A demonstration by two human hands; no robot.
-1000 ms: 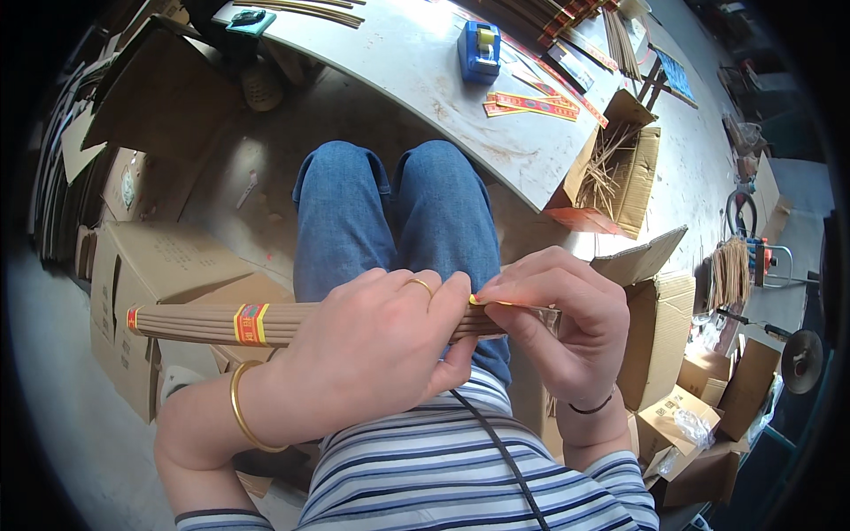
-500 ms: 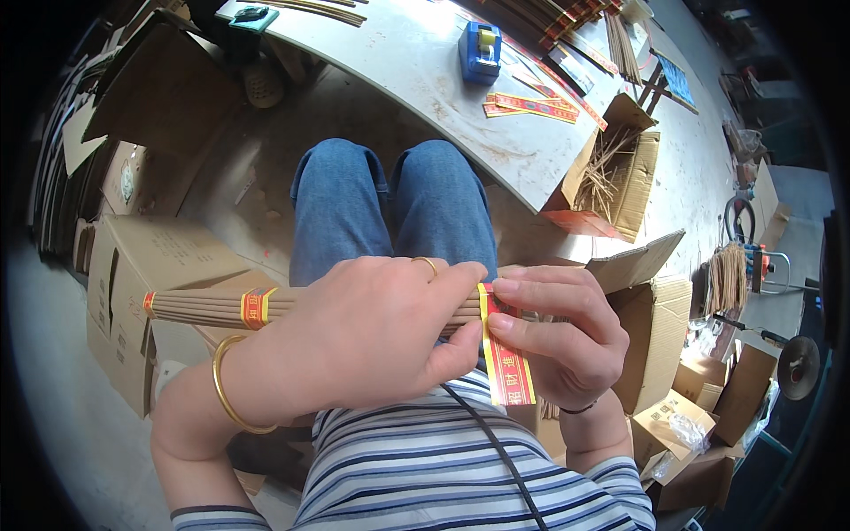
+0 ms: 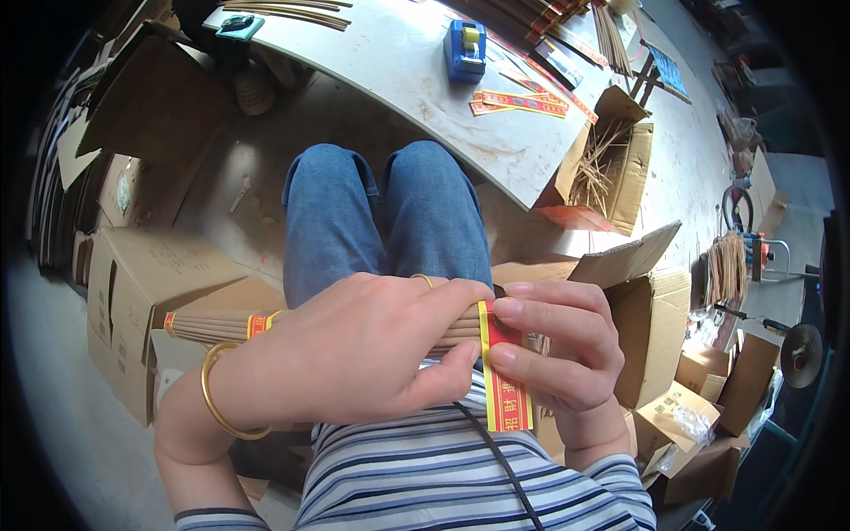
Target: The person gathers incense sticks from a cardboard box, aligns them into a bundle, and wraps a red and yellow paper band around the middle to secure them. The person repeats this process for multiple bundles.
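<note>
Across my lap lies a bundle of brown incense sticks (image 3: 211,327), banded in red and yellow paper toward its left end. My left hand (image 3: 372,343) is wrapped over the bundle from above, thumb and index finger closed near its right end. A red and yellow paper label (image 3: 507,400) lies against that end, its lower part hanging free. My right hand (image 3: 568,343) pinches the label with the fingertips right beside my left index finger. The sticks under my left palm are hidden.
On the white table (image 3: 390,66) ahead stand a blue tape dispenser (image 3: 466,51) and several flat paper labels (image 3: 522,103). An open carton of loose sticks (image 3: 602,173) is at the table's right corner. Cardboard boxes flank me, left (image 3: 146,292) and right (image 3: 655,327).
Both hands have sunk slightly, and the bundle's left end has moved down and a little right. The label's loose part hangs straighter. Both grips stay the same.
</note>
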